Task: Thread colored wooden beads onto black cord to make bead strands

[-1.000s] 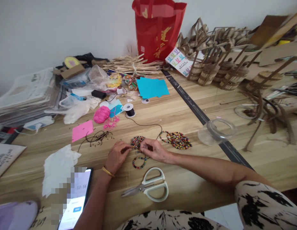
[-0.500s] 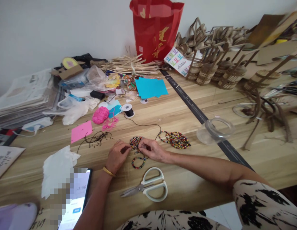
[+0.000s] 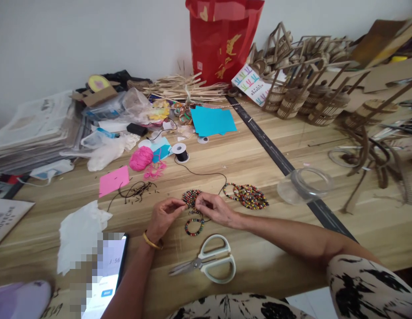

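Note:
My left hand (image 3: 163, 217) and my right hand (image 3: 215, 208) meet over the wooden table (image 3: 245, 155), fingertips pinched on a thin black cord. A small beaded loop (image 3: 194, 226) hangs from the cord between the hands. A cluster of loose coloured beads (image 3: 191, 196) lies just beyond my fingers. The cord runs back to a black thread spool (image 3: 181, 152). A pile of finished beaded bracelets (image 3: 248, 195) lies to the right of my right hand. White-handled scissors (image 3: 206, 264) rest near the front edge.
A phone (image 3: 106, 274) and white tissue (image 3: 80, 235) lie at front left. Pink yarn (image 3: 141, 158), pink paper (image 3: 114, 180), blue paper (image 3: 213, 121), a clear plastic lid (image 3: 305, 182), a red bag (image 3: 223, 40), stick bundles and woven baskets (image 3: 292, 99) crowd the back.
Both hands stay pinched on the cord; my left fingertips have lifted slightly off the table. The view has shifted a little.

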`<state>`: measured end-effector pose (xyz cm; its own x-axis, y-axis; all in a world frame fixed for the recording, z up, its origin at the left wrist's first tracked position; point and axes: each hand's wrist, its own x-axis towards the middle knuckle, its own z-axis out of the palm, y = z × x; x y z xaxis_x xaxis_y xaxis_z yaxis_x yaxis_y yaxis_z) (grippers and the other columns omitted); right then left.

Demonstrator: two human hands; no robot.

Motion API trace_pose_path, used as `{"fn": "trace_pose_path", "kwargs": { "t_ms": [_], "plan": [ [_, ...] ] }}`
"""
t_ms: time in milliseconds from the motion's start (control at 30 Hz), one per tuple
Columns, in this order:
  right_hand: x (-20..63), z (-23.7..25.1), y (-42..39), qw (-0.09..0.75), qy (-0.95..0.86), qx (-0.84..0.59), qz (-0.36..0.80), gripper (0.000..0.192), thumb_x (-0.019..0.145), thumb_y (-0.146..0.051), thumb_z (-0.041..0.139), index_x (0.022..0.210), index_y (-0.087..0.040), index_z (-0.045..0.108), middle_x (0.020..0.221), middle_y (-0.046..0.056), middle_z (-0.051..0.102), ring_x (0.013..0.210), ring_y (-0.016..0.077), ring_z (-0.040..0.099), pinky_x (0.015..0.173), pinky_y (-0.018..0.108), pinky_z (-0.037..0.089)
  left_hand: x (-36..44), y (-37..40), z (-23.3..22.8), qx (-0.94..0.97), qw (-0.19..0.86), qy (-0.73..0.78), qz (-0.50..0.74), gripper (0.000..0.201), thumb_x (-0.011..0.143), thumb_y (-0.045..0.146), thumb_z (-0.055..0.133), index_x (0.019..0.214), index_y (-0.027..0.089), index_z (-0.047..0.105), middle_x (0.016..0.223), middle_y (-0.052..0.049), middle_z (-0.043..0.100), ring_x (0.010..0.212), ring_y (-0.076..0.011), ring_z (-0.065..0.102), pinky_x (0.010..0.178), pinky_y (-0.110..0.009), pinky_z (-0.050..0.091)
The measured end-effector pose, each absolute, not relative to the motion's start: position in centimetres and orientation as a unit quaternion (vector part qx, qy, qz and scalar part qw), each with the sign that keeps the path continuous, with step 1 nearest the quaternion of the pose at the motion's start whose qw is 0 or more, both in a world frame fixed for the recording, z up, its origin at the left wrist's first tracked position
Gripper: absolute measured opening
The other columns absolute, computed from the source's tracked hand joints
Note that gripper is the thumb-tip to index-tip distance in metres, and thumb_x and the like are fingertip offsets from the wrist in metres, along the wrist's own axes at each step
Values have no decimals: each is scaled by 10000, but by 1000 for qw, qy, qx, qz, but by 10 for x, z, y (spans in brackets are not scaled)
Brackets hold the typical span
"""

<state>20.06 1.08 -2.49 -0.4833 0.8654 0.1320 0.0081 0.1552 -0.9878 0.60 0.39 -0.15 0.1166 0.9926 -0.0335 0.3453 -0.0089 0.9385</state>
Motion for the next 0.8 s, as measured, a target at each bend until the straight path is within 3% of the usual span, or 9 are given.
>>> {"fn": "trace_pose_path", "kwargs": {
  "t_ms": [800],
  "plan": [
    [203,-26,8,381,-667,-332,547,74,803,-202,508,775,-136,526,625,-29,453,512,72,378,468,181,302,13,-2,-3,576,498,532,370,126,636,218,725,718,134,680,703,-26,701,653,-130,628,653,-222,508]
  ]
}}
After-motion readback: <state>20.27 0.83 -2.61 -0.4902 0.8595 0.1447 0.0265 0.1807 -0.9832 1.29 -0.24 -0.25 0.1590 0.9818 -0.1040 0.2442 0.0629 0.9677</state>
